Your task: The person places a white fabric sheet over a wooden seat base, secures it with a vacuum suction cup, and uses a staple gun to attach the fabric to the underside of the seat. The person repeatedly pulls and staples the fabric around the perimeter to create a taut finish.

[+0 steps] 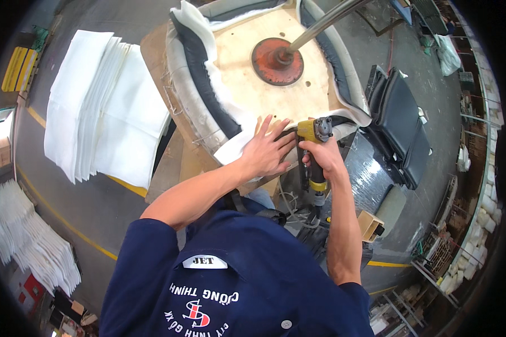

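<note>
In front of me a round-cornered plywood panel lies inside a ring of black upholstery cover, with white padding folded over its edge. A red disc on a slanting metal rod stands on the panel. My left hand lies on the panel's near edge with its fingers spread over the black cover. Close beside it, my right hand is wrapped round the handle of a yellow and black staple gun, whose nose is at the near edge. Its exact contact point is hidden.
A stack of white padding sheets stands at the left, another white stack at the lower left. Black padded pieces lie at the right. A pale hose hangs below the staple gun, near a small wooden box.
</note>
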`<state>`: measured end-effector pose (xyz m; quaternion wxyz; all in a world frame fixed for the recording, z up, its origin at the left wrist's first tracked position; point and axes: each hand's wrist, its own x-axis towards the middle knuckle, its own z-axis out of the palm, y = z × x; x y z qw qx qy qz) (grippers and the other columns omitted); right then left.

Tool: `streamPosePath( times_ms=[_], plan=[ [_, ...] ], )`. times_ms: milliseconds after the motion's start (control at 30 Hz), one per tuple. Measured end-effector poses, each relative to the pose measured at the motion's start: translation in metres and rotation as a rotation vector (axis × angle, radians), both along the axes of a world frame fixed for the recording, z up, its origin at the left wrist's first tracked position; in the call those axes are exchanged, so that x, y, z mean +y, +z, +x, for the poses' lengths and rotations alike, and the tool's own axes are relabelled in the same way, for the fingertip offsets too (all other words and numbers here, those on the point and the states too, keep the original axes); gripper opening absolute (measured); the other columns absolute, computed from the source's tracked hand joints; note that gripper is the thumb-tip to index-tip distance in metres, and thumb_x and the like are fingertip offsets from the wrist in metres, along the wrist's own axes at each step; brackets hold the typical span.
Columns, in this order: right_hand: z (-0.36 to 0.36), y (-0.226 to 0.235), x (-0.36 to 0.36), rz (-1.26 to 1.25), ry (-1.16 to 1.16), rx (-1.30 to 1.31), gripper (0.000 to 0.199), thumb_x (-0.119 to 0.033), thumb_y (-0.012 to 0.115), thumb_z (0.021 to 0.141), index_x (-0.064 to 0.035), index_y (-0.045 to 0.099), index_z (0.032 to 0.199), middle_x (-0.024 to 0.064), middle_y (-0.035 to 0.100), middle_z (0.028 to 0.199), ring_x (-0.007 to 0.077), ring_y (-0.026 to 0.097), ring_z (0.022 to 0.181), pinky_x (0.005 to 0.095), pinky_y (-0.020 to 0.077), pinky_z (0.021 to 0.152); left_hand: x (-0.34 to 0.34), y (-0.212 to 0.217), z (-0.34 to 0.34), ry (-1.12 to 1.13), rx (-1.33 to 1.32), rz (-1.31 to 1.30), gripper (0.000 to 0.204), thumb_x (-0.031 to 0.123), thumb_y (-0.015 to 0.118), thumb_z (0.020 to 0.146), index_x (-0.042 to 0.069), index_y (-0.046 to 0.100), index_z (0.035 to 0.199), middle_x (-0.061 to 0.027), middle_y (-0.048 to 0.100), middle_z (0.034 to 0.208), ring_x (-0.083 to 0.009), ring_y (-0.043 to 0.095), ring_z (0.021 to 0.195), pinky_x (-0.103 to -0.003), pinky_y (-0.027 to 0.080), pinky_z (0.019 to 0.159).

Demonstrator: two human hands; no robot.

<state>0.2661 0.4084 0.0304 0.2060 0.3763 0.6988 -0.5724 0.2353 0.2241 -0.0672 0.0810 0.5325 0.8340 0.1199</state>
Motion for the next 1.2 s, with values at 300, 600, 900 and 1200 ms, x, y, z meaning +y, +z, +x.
streamPosePath(
  times_ms=[300, 600, 900, 1200],
  plan=[
    [0.006, 0.012, -0.016, -0.057, 0.008, 0.048, 0.076, 0.001, 0.069, 0.086, -0.0083, 0.04, 0.157, 0.0058, 0.07, 0.094, 0.0134, 0.062, 0.055, 0.0283, 0.0511, 0.049, -0.01, 0.003, 0.002, 0.01, -0.058, 0.018, 0.073, 0.059, 0.053, 0.095, 0.015, 0.05, 0.154, -0.0005, 0.043, 0.163, -0.0314, 0.016, 0.16, -0.066, 0.006, 0.126],
    [0.0, 0.004, -0.023, 0.032, -0.037, 0.018, 0.052, -0.002, 0.071, 0.086, -0.0003, 0.054, 0.135, 0.0095, 0.067, 0.086, 0.0145, 0.062, 0.054, 0.0302, 0.0509, 0.047, -0.011, 0.008, 0.005, 0.027, -0.028, 0.032, 0.071, 0.057, 0.056, 0.094, 0.013, 0.055, 0.15, -0.0016, 0.046, 0.16, -0.034, 0.021, 0.158, -0.068, 0.009, 0.125],
    [0.008, 0.009, -0.02, -0.062, -0.013, 0.061, 0.079, 0.0, 0.069, 0.087, -0.0098, 0.037, 0.159, 0.0066, 0.069, 0.096, 0.0129, 0.061, 0.057, 0.0284, 0.0515, 0.05, -0.018, 0.005, 0.005, 0.042, -0.028, 0.096, 0.068, 0.053, 0.061, 0.09, 0.015, 0.059, 0.147, -0.0023, 0.052, 0.155, -0.0355, 0.023, 0.157, -0.068, 0.01, 0.125],
    [0.004, 0.002, -0.026, -0.034, 0.045, 0.007, 0.083, 0.001, 0.068, 0.089, -0.0167, 0.034, 0.162, 0.0121, 0.071, 0.106, 0.0145, 0.062, 0.059, 0.0284, 0.0526, 0.053, -0.023, 0.003, 0.002, 0.045, -0.093, 0.088, 0.068, 0.051, 0.067, 0.086, 0.016, 0.062, 0.144, -0.0053, 0.053, 0.153, -0.038, 0.02, 0.157, -0.067, 0.01, 0.126]
  ],
)
